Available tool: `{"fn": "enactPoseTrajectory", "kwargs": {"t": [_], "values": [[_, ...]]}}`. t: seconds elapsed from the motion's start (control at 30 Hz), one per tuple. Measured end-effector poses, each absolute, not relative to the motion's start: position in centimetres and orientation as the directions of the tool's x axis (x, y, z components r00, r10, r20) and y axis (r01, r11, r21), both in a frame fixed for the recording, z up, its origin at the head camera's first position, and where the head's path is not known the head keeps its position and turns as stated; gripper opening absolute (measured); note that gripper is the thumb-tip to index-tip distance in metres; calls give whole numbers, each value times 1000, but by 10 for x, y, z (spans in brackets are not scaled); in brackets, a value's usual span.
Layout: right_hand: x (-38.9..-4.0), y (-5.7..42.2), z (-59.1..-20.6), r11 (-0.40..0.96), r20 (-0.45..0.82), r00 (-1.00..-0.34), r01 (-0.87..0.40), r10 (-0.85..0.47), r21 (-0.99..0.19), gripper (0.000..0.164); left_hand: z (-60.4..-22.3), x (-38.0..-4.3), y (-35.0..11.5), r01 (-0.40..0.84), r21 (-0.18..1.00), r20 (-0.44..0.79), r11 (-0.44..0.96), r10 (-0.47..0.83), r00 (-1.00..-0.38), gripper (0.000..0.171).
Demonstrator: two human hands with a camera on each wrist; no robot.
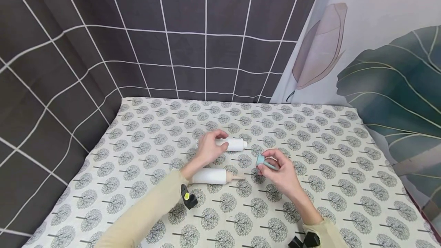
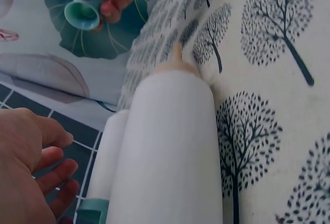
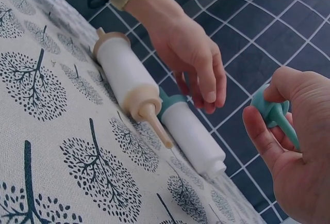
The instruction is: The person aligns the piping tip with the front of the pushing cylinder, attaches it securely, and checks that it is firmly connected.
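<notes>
My right hand (image 1: 280, 169) pinches a teal nozzle cap (image 1: 260, 160) between thumb and fingers, its thin spout pointing back toward the palm. In the left wrist view the cap's round hollow end (image 2: 82, 15) shows. My left hand (image 1: 211, 146) is over the farther white bottle (image 1: 236, 144), its fingers loosely bent and holding nothing. That bottle lies on its side with a bare white neck at the right and a teal base (image 3: 172, 102). Nearer to me lies a second white bottle (image 1: 210, 176) with a beige nozzle cap (image 1: 234, 177), under my left wrist.
Both bottles lie on a table covered by a cream cloth (image 1: 224, 223) printed with trees. A dark grid-patterned curtain (image 1: 186, 49) hangs behind and at the left. At the right hangs a pale curtain (image 1: 320, 83) with large leaves.
</notes>
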State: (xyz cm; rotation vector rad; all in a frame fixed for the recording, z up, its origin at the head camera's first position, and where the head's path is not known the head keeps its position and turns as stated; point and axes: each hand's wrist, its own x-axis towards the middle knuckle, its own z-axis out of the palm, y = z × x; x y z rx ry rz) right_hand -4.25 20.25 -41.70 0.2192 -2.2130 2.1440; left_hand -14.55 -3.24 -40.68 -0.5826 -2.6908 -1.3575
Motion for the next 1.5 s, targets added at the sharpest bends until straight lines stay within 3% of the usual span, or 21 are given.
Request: {"fn": "enactPoseTrajectory", "kwargs": {"t": [0.5,1.5], "values": [[-42,202,-417,46,119,-991,-122,-58,-991,35,-417,-164,-40,360,650,149,670,352,-924,41],[-41,202,-419,44,100,-993,-103,-63,-994,35,-425,-176,-44,306,677,28,669,392,-920,49]]}}
